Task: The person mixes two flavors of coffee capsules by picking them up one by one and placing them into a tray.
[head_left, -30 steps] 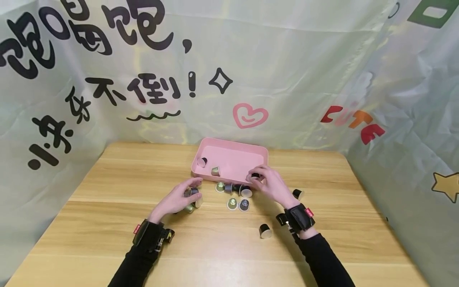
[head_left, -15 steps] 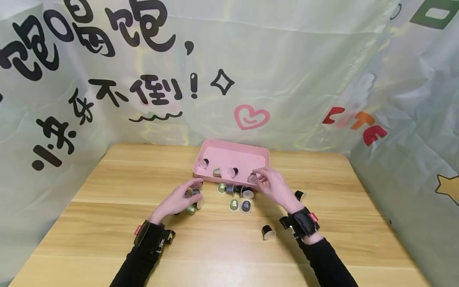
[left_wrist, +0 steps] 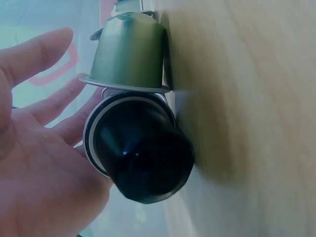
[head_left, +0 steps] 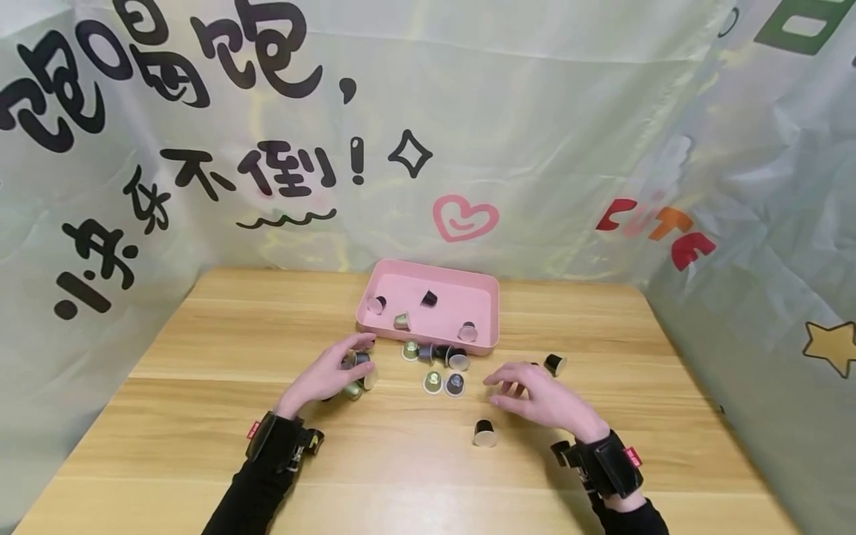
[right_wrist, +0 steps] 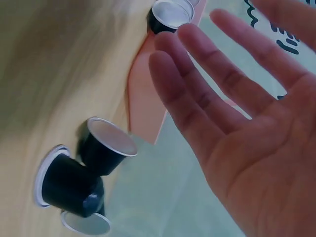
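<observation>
In the head view, my left hand [head_left: 328, 379] rests on the table beside a small cluster of coffee capsules, its fingers loosely curved around them. A green capsule [left_wrist: 129, 52] and a black capsule [left_wrist: 143, 148] sit in front of the palm in the left wrist view; no pinch on them shows. My right hand [head_left: 538, 397] hovers over the table right of the middle, fingers relaxed, with nothing in it. Several capsules lie scattered in the pink tray [head_left: 448, 279], among them a black capsule [head_left: 429, 299] and a capsule with its pale lid showing [head_left: 467, 331].
Along the tray's front edge stand several capsules, including a green one [head_left: 410, 351]. Nearer are a green capsule [head_left: 432, 382] and a dark capsule [head_left: 455, 384]. Single black capsules lie near the right hand [head_left: 484, 433] and farther right [head_left: 554, 363]. A printed cloth [head_left: 548, 148] hangs behind.
My right hand has let go of a capsule at the tray's front right and drawn back toward the near right. A black capsule has rolled farther back inside the tray. The left hand stays put.
</observation>
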`<state>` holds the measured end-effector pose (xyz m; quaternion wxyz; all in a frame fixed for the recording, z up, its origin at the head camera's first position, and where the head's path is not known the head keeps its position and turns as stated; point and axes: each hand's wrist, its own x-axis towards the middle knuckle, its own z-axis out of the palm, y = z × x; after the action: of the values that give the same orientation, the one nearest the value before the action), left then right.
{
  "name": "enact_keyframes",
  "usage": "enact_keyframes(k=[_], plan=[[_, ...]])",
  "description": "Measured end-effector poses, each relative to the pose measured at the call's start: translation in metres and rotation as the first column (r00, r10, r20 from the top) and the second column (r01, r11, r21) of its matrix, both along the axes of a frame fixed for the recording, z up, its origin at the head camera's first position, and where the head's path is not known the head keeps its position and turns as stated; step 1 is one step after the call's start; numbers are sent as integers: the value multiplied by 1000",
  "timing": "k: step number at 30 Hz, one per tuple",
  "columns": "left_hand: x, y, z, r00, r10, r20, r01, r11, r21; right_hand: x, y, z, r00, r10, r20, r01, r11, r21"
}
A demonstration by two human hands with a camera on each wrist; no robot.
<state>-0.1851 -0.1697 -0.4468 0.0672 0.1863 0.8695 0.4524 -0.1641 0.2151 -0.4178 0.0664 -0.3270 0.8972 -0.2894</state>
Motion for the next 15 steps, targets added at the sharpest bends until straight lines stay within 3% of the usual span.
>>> enact_keyframes(k=[8, 15], plan=[[-2, -1, -1, 1000, 0, 1, 0, 1000, 1, 21, 7, 0, 997, 27, 67, -31, 997, 67], [-2, -1, -2, 1000, 2, 7, -2, 1000, 4, 30, 8, -9, 997, 55, 51, -59, 994, 87]])
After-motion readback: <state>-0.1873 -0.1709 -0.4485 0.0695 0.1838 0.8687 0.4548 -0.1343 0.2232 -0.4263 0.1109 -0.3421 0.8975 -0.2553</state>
